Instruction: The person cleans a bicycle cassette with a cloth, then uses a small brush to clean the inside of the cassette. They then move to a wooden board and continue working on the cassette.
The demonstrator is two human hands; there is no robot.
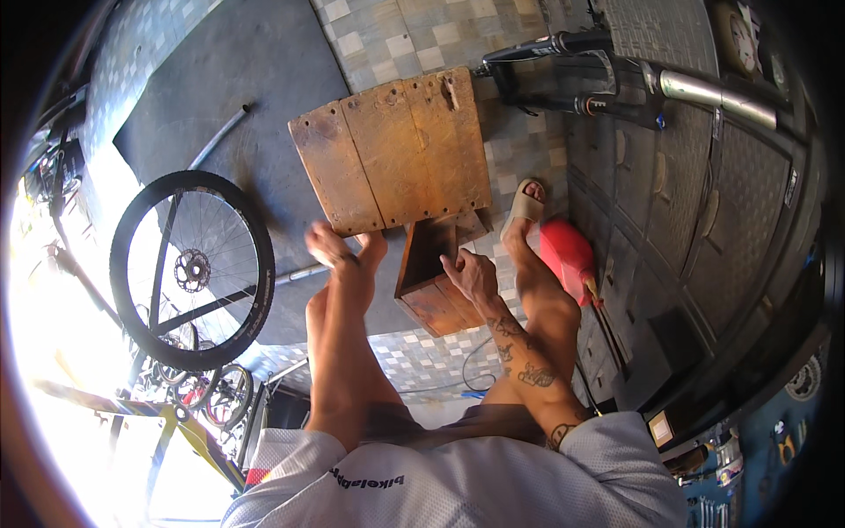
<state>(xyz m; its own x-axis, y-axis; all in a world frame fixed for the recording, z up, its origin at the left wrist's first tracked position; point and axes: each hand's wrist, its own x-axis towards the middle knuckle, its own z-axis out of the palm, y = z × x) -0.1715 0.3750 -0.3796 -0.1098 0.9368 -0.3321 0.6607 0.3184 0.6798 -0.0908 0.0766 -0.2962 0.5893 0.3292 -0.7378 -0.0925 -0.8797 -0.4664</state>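
A worn wooden bench (396, 150) with a planked top stands in front of me. From its near side an open wooden drawer (440, 304) sticks out toward me, its inside dark. My right hand (473, 275) is at the drawer's right front corner, fingers curled on its edge. By the bench's near left corner is my left hand (329, 246), smeared by motion; nothing can be made out in it, and how its fingers are set is unclear.
A bicycle wheel (258, 308) with a disc rotor is at the left, over a dark mat (290, 53). A bicycle fork (598, 42) lies beyond the bench to the right. Beside my right leg stands a red container (563, 255); dark cabinets (687, 211) line the right side.
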